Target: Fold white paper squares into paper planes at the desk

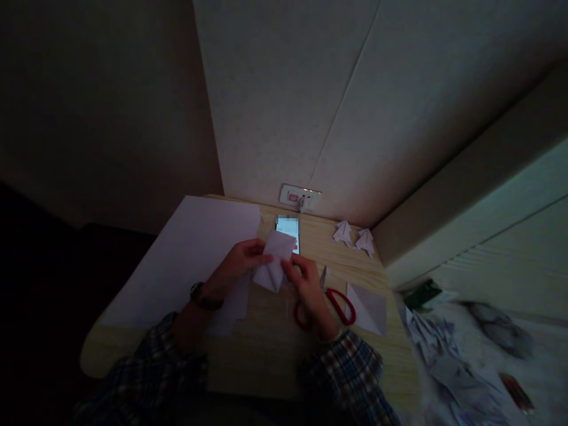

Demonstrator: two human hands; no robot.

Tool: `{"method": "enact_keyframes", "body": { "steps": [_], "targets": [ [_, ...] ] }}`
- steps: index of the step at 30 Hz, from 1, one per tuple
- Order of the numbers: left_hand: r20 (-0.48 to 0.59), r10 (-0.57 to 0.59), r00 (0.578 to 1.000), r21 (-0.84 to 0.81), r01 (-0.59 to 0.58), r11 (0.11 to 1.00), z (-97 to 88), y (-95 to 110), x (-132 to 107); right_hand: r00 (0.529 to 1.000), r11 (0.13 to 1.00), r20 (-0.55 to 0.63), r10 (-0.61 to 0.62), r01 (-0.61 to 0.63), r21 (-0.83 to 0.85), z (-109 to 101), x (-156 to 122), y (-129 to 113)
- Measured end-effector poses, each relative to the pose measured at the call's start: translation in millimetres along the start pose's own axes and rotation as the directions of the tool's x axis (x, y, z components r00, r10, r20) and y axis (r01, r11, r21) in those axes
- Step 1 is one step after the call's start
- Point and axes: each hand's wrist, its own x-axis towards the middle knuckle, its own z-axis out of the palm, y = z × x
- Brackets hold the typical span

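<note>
Dim light, detail limited. Nearest cam: two plaid sleeves (350, 367), a watch (202, 296) on the left wrist. Both forearms over a pale wood table (266, 349). Left hand (237, 263) closed on the upper-left edge of a folded paper (277, 260), thumb & fingers pinching it. Right hand (306, 290) grips the same piece at its lower-right side, fingertips curled onto it. The paper sits btwn the two hands, roughly mid-table, lifted a bit off the top; lower end comes to a point, upper flap tilted toward the wall. Can't tell the exact fold lines. Red-handled scissors (341, 300) lie on the table just under/beside the right hand, one loop partly hidden by the wrist. Just right of them, a flat triangular folded sheet (368, 307). Left side: large white sheets (186, 254) spread on the table, overhanging the left edge, under the left hand. Behind the held paper, a phone (288, 228) w/ lit screen, partly covered by it. Far right corner: two small folded paper figures (354, 235), side by side, near the wall. Wall socket (299, 196) above the table's back edge. Off-table at right, a heap of paper scraps (439, 349), blurred.
</note>
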Motion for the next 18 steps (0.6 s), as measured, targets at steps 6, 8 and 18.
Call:
{"method": "enact_keyframes", "body": {
  "steps": [6,8,18],
  "targets": [
    [-0.094,0.064,0.994,0.064,-0.058,0.996,-0.6,-2.4,-0.7,1.000,1.000,-0.020,-0.004,0.004,0.000,-0.2,1.6,2.3],
    [-0.120,0.063,0.991,0.047,-0.057,0.997,0.0,-4.4,0.5,0.999,1.000,-0.037,-0.028,0.028,-0.010,-1.2,2.4,2.3],
    [0.001,-0.029,1.000,-0.004,0.029,1.000,11.3,-1.2,-0.3,0.968,0.956,-0.102,-0.228,0.204,-0.211,-0.1,3.2,1.1]
  ]
}}
